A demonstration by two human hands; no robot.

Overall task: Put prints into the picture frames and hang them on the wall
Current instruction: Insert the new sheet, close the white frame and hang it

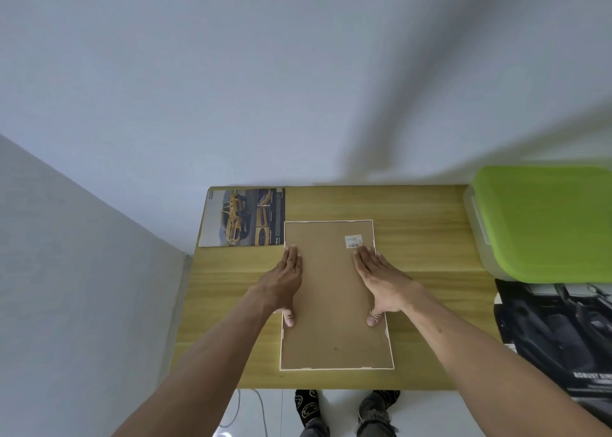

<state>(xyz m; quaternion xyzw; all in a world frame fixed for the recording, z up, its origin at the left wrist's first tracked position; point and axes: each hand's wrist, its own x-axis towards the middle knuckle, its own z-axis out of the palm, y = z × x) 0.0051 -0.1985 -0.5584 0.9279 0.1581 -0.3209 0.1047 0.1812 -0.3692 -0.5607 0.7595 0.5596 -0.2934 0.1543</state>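
Note:
A white picture frame (pixel 334 344) lies face down in the middle of the wooden table (pixel 427 238), its brown backing board up with a small white label near the far right corner. My left hand (pixel 284 281) lies flat along the frame's left edge, fingers straight, thumb on the board. My right hand (pixel 381 281) lies flat along the right edge in the same way. A print of a yellow car (pixel 243 218) lies at the table's far left corner. A dark print of a car interior (pixel 556 334) lies at the right edge.
A clear plastic box with a green lid (pixel 543 221) stands at the table's far right. The bare wall (pixel 298 72) rises right behind the table. My feet and a thin cable show on the white floor below the front edge.

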